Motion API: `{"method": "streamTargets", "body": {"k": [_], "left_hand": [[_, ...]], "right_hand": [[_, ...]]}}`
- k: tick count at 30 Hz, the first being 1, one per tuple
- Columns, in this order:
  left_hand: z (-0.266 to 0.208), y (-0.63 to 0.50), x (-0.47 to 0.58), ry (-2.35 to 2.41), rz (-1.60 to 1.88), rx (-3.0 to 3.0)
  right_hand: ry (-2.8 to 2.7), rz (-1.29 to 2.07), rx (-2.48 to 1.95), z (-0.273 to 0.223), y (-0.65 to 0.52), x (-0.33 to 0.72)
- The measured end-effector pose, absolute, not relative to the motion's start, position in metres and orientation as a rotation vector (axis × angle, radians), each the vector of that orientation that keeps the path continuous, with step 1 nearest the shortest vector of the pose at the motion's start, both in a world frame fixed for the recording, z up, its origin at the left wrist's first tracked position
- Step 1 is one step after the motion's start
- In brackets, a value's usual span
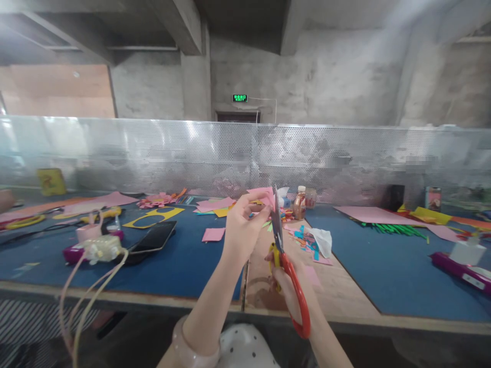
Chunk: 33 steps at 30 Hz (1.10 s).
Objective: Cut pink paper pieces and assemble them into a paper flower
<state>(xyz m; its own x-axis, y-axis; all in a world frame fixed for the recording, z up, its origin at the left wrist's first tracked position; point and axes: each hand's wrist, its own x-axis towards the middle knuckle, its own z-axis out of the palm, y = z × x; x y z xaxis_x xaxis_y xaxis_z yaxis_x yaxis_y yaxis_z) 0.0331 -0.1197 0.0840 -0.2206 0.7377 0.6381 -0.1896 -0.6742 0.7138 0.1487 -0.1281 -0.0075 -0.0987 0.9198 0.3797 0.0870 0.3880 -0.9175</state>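
My left hand [247,222] pinches a piece of pink paper [267,197] above the middle of the table. In my right hand [287,283] is a pair of scissors [297,296] with red and yellow handles, blades pointing up and away. The blades stand at the right edge of the pink paper; whether they touch or cut it, I cannot tell. Below, a small pink paper square [213,234] lies on the blue mat, left of my left hand. Paper scraps [307,243] in blue, orange and pink lie right of the scissors, beside a crumpled white tissue [321,242].
A dark phone [155,237] and a power strip with chargers and cables [94,248] lie to the left. Behind are a yellow sheet with cut-out circles [153,217] and a bottle [299,203]. Green strips [395,229] and a purple power strip [462,271] lie right. A perforated metal screen [192,158] borders the back.
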Motion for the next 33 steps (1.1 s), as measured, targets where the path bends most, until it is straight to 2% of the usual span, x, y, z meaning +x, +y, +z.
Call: {"method": "streamTargets", "body": {"k": [23,33], "left_hand": [[0.0827,-0.122,0.0352,0.672,1.95,1.34],[0.0829,-0.1211,0.0352,0.651,1.951,1.351]], "right_hand": [[-1.489,0.855,-0.93,-0.0106,-0.1235,0.1475],[-1.471,0.975,-0.963,-0.0097,-0.1239,0.1472]]}}
